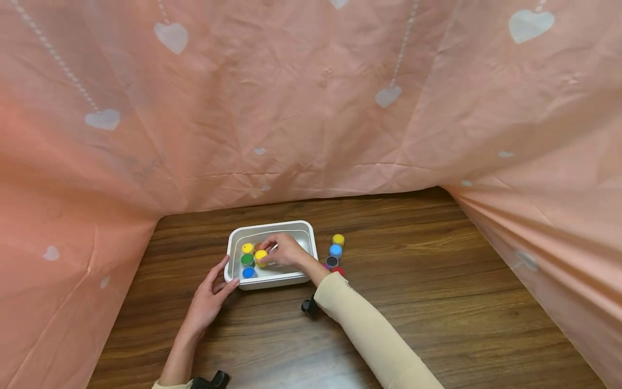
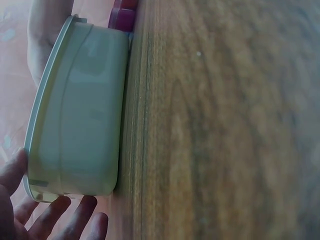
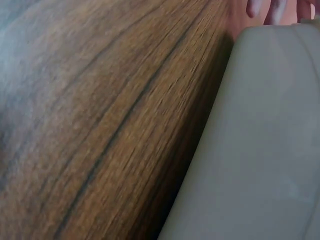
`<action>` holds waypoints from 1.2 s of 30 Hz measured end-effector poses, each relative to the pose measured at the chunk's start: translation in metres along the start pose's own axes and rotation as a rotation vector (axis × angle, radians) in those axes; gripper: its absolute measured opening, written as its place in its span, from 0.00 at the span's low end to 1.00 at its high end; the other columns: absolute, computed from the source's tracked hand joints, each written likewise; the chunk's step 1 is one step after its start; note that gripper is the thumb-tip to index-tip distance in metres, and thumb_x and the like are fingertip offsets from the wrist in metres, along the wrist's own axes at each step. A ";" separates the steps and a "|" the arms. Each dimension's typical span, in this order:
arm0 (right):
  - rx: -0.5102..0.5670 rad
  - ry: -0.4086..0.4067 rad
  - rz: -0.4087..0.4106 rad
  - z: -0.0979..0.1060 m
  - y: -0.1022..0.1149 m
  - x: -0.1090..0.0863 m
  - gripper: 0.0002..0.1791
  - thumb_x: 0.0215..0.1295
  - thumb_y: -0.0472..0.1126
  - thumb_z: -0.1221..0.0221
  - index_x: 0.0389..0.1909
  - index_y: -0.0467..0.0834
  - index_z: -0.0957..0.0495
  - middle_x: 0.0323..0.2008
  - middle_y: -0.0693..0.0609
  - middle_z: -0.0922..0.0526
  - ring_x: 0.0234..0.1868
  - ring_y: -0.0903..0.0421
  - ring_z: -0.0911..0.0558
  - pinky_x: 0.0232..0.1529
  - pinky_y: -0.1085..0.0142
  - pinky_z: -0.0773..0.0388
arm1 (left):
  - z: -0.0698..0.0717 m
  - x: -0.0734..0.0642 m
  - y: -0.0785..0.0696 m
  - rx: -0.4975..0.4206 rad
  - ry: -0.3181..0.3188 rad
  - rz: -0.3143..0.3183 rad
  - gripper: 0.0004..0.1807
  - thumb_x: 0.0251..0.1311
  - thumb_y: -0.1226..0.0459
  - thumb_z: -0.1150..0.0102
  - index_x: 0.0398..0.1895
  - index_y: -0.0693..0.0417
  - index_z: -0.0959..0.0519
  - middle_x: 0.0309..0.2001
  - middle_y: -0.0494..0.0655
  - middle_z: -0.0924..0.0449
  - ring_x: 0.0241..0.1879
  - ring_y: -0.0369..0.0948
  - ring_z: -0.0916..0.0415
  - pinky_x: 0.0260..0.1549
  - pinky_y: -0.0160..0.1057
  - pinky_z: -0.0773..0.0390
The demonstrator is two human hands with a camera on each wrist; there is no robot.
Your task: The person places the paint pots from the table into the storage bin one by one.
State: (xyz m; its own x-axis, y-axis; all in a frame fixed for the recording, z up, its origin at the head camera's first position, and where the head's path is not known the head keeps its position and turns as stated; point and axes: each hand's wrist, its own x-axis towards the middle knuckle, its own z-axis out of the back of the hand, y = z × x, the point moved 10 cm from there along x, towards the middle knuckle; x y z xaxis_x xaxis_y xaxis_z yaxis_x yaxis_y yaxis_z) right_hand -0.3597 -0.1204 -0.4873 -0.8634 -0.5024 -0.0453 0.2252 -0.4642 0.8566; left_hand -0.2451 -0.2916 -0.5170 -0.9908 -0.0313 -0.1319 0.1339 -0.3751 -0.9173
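A white plastic tub rests on the wooden surface. My left hand touches its near left corner, thumb at the rim and fingers along the left end; in the left wrist view the fingers look loosely extended. Inside the tub, my right hand pinches a small jar with a yellow lid. Around it stand another yellow-lidded jar, a green one, a blue one and a partly hidden brown-orange one. The right wrist view shows the tub's outer wall, hiding that hand's grip.
Right of the tub stand several more small jars: yellow, light blue, black, red and a partly covered purple one. Pink cloth with hearts surrounds the wooden surface at the back and sides.
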 end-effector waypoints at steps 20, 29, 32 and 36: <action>-0.109 0.056 -0.016 -0.009 -0.002 0.007 0.12 0.56 0.32 0.25 0.40 0.36 0.15 0.38 0.45 0.12 0.40 0.56 0.16 0.41 0.72 0.22 | 0.000 0.000 -0.002 0.004 0.000 -0.010 0.40 0.73 0.52 0.38 0.83 0.38 0.45 0.77 0.60 0.37 0.66 0.55 0.24 0.58 0.38 0.22; -0.165 0.056 0.004 -0.012 -0.001 0.009 0.14 0.56 0.33 0.24 0.41 0.37 0.16 0.40 0.45 0.12 0.40 0.56 0.16 0.42 0.74 0.23 | 0.000 0.000 -0.003 0.002 -0.004 -0.017 0.40 0.73 0.52 0.38 0.83 0.39 0.44 0.76 0.61 0.37 0.66 0.56 0.24 0.57 0.35 0.22; -0.168 0.053 0.006 -0.012 0.000 0.008 0.13 0.56 0.33 0.24 0.41 0.38 0.16 0.40 0.46 0.12 0.39 0.59 0.18 0.42 0.73 0.23 | 0.000 -0.001 -0.003 0.004 0.000 -0.014 0.40 0.73 0.52 0.38 0.83 0.39 0.45 0.77 0.61 0.38 0.66 0.56 0.24 0.57 0.35 0.22; -0.174 0.048 0.013 -0.012 0.000 0.008 0.13 0.56 0.34 0.24 0.41 0.38 0.16 0.39 0.46 0.12 0.36 0.62 0.19 0.42 0.73 0.23 | 0.000 -0.001 -0.003 0.003 0.000 -0.014 0.40 0.73 0.52 0.39 0.83 0.39 0.45 0.76 0.61 0.37 0.66 0.55 0.24 0.57 0.34 0.22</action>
State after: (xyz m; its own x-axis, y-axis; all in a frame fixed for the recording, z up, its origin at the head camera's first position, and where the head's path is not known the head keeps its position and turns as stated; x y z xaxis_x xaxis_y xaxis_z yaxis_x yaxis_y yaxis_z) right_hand -0.3613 -0.1328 -0.4938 -0.8382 -0.5418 -0.0625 0.3148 -0.5742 0.7557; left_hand -0.2448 -0.2902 -0.5138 -0.9925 -0.0260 -0.1194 0.1203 -0.3787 -0.9177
